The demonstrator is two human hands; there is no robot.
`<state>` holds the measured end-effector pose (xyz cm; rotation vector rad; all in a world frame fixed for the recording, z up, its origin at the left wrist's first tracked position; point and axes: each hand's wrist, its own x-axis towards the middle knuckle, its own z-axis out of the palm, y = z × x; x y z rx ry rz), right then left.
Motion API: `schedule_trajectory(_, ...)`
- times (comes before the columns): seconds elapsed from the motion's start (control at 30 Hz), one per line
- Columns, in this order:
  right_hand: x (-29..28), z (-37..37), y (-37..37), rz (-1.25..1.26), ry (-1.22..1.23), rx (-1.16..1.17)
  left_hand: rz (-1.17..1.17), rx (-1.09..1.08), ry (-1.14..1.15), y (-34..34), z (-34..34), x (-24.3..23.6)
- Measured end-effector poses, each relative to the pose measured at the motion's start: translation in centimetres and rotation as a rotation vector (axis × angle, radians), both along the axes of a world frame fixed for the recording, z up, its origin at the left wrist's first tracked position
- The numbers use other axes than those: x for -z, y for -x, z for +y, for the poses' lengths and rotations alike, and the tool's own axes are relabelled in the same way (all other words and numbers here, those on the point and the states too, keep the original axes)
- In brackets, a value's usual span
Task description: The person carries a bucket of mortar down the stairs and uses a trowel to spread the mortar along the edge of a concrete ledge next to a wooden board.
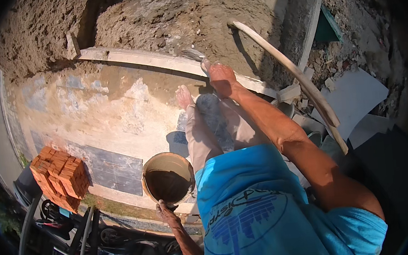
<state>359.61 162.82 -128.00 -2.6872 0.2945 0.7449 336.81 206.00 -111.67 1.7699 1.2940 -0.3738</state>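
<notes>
My right hand (222, 80) is closed round the handle of a trowel (192, 55), reaching out in front of my legs. The trowel's metal blade lies over the edge of a wooden board (144, 59), beside the wet grey-brown mortar (171, 26). At my left side, my left hand (167, 212) grips the rim of a mud-coated bucket (169, 163). The bucket is tilted, with its opening toward me and its inside mostly in shadow; I cannot tell how much is in it.
A long curved wooden handle (280, 57) slants from the mortar past my right arm. Stacked orange bricks (60, 176) stand at the left, with motorcycles (137, 252) behind them. Rubble (360, 31) and pale sheets (354, 96) lie at the right. My bare foot (184, 96) is near the board.
</notes>
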Motion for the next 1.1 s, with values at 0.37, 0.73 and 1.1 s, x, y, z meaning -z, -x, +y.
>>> schedule_trajectory(0.37, 1.3, 0.8, -1.3, 0.214, 0.093, -0.001, 0.014, 0.019, -0.020, -1.4, 4.1, 0.0)
schedule_trajectory(0.73, 1.2, 2.3, -2.0, 0.147, -0.004, -0.026, 0.072, 0.033, 0.088, -2.4, 7.1, 1.5)
schedule_trajectory(1.1, 2.6, 1.8, -1.7, 0.162, 0.078, 0.073, 0.046, 0.119, 0.140, -6.9, 5.0, 1.3)
